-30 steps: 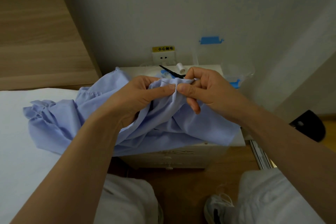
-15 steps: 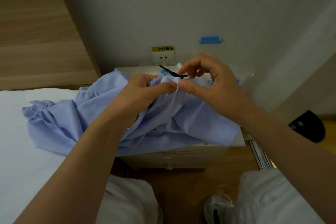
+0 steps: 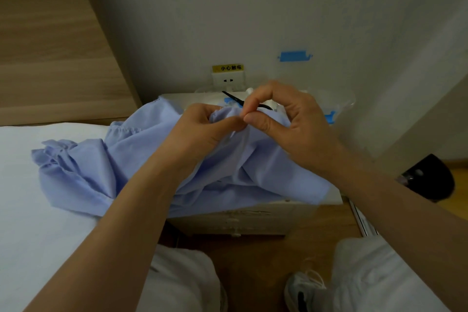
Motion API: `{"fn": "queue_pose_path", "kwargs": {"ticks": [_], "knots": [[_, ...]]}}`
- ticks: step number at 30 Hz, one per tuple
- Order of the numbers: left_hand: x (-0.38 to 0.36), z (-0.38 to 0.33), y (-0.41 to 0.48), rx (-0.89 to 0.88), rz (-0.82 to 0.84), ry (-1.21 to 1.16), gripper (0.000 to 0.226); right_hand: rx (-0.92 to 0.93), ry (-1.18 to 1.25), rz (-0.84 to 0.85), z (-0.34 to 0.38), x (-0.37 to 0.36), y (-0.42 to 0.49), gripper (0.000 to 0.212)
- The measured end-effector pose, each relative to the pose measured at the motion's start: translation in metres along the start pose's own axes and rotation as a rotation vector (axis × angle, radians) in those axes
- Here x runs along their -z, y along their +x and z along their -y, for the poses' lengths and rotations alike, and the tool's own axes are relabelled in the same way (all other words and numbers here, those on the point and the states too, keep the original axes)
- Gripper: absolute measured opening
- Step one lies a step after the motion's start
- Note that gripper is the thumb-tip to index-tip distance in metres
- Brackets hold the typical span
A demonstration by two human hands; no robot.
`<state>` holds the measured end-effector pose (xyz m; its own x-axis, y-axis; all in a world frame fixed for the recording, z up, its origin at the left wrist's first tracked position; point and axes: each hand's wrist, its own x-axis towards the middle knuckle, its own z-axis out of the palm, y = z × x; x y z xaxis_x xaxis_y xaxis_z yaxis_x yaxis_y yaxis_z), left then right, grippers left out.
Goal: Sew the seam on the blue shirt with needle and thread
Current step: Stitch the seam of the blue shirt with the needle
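Note:
The light blue shirt (image 3: 83,175) lies crumpled across the white bed and the nightstand. My left hand (image 3: 202,132) grips a raised fold of the shirt between thumb and fingers. My right hand (image 3: 288,124) pinches its thumb and forefinger together right at that fold, its other fingers arched above. The needle and thread are too thin to make out between the fingertips. A small white thread spool (image 3: 249,89) peeks out behind my right hand on the nightstand.
Black scissors (image 3: 231,97) lie on the white nightstand (image 3: 253,218) by the wall socket (image 3: 228,80). A clear plastic bag (image 3: 336,104) sits at its right end. The white bed (image 3: 30,223) is at left, a dark object (image 3: 428,180) on the floor at right.
My right hand uncurled its lower fingers and rose slightly, from gripping the fold to pinching at its top edge. My left hand kept its hold on the shirt.

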<state>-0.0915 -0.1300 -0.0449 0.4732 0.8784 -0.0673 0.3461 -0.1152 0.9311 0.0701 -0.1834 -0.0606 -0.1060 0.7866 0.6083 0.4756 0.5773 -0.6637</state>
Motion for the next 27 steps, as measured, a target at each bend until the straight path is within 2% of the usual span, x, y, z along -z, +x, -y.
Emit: {"fn": "queue_pose_path", "kwargs": {"ticks": [4, 8, 11, 14, 16, 18, 20, 22, 25, 27], "knots": [[0.003, 0.004, 0.008, 0.01, 0.069, 0.018, 0.034, -0.049, 0.07, 0.0, -0.002, 0.0, -0.003, 0.005], [-0.003, 0.012, 0.007, -0.042, -0.05, 0.093, 0.045, -0.04, 0.146, -0.007, 0.002, -0.003, -0.003, 0.005], [-0.004, 0.014, 0.007, -0.028, -0.083, 0.068, 0.036, -0.099, 0.346, 0.056, 0.01, -0.003, -0.002, 0.007], [0.002, 0.015, 0.01, 0.029, -0.122, -0.061, 0.027, -0.371, 0.573, 0.304, 0.008, 0.008, -0.001, 0.006], [0.006, 0.014, 0.009, 0.031, -0.164, -0.112, 0.027, -0.568, 0.601, 0.623, 0.003, 0.018, -0.004, 0.008], [0.007, 0.014, 0.009, 0.027, -0.177, -0.129, 0.025, -0.641, 0.613, 0.939, 0.001, 0.023, -0.005, 0.008], [0.008, 0.012, 0.009, 0.031, -0.164, -0.127, 0.024, -0.646, 0.643, 1.053, 0.002, 0.024, -0.006, 0.009], [0.007, 0.012, 0.01, 0.037, -0.138, -0.097, 0.027, -0.663, 0.621, 0.938, 0.004, 0.023, -0.005, 0.009], [0.007, 0.012, 0.009, -0.01, -0.158, -0.027, 0.029, -0.629, 0.465, 0.503, 0.007, 0.02, -0.002, 0.009], [0.008, 0.013, 0.008, -0.045, -0.145, -0.025, 0.028, -0.585, 0.336, 0.28, 0.004, 0.017, 0.001, 0.009]]}}
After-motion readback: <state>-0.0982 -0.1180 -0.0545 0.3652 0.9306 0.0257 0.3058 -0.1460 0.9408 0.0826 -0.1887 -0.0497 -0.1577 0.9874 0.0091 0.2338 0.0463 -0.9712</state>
